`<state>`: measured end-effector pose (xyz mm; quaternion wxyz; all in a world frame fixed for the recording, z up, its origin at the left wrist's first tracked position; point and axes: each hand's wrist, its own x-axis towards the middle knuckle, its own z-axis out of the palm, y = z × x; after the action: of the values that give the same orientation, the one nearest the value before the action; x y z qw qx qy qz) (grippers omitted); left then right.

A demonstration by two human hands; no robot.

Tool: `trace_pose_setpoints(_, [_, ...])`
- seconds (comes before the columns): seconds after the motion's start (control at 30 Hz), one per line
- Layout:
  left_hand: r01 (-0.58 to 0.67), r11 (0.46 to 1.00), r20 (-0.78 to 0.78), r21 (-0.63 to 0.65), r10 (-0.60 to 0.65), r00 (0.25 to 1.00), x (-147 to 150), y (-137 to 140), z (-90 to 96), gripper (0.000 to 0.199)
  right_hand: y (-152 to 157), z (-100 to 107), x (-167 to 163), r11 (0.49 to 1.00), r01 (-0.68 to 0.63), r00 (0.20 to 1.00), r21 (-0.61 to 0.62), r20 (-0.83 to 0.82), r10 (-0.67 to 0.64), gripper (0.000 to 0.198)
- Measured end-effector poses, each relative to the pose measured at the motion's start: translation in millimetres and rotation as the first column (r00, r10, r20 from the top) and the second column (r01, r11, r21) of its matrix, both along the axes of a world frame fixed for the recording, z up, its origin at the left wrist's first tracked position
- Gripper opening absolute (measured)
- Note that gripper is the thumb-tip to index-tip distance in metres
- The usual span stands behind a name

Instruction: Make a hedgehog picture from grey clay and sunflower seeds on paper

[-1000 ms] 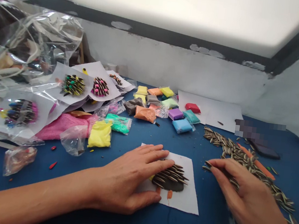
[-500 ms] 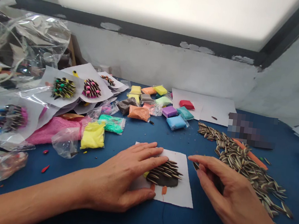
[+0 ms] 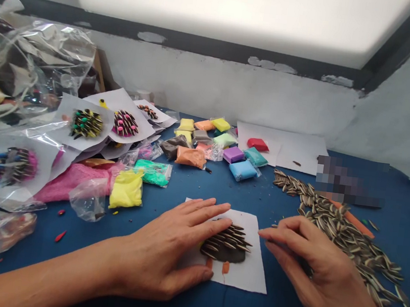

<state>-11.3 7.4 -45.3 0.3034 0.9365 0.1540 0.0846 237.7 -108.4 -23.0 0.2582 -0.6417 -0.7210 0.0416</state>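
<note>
My left hand (image 3: pixel 163 250) lies spread over the left part of a white paper sheet (image 3: pixel 255 274), its fingertips by a hedgehog-like figure. That figure has a flat dark clay body (image 3: pixel 233 255), rows of striped sunflower seeds (image 3: pixel 230 236) stuck in as spines, and two small orange clay feet (image 3: pixel 226 267) below. My fingers cover its left end. Just off the paper's right edge, my right hand (image 3: pixel 310 266) is closed in a pinch of thumb and fingers. A sunflower seed showed in this pinch a moment ago; the fingers now hide it.
A heap of loose sunflower seeds (image 3: pixel 351 241) spreads at the right, beside an orange stick (image 3: pixel 358 224). Wrapped clay packets (image 3: pixel 242 170) lie toward the back. Finished seed pictures on paper (image 3: pixel 87 123) and a clear plastic bag (image 3: pixel 53 50) crowd the left. Red clay bits (image 3: pixel 61 236) are scattered nearby.
My right hand's fingers have curled, so the seed that showed between them is out of sight. My left hand stays on the paper. The whole view has shifted slightly.
</note>
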Motion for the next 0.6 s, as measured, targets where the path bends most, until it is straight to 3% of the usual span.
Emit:
trace_pose_setpoints(0.13, [0.019, 1.0, -0.009, 0.007, -0.019, 1.0, 1.8, 1.0, 2.6, 0.076, 0.6, -6.4, -0.4, 0.999, -0.034, 0.999, -0.031, -0.002, 0.033, 0.025])
trace_pose_setpoints(0.27, [0.039, 0.999, 0.02, 0.02, -0.039, 0.999, 3.1, 1.3, 6.1, 0.073, 2.1, -13.3, -2.6, 0.999, -0.031, 0.998, 0.015, 0.057, 0.031, 0.029])
trace_pose_setpoints(0.4, [0.042, 0.999, 0.022, 0.03, -0.042, 0.999, 2.5, 0.5, 7.7, 0.072, 1.6, -12.0, -5.3, 0.999, 0.036, 0.997, 0.006, 0.063, -0.037, 0.011])
trace_pose_setpoints(0.6, [0.062, 0.998, -0.061, 0.0, -0.062, 0.996, 9.7, 0.9, 17.6, 0.074, 0.0, -11.4, -1.3, 0.999, -0.036, 0.999, 0.012, 0.041, 0.036, 0.007])
